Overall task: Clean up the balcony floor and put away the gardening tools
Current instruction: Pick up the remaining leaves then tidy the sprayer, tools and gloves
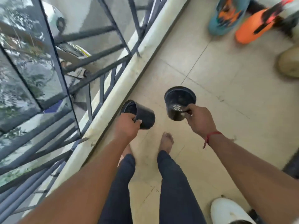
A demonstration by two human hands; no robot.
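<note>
Mid-tidy on the balcony floor (218,88), we carry two black pots: left hand (127,126) fingers curled round the tilted pot (144,116) near the railing (102,88), right hand (199,121) pinching the upright pot (178,99) by its rim. Next, we judge, comes stowing them.

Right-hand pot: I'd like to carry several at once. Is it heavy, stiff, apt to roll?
Probably light: the right hand pinches the empty-looking pot by its rim alone. Its slotted base suggests thin plastic, so its wall may flex. Round and tapered, it would likely roll in a curve on its side.
</note>
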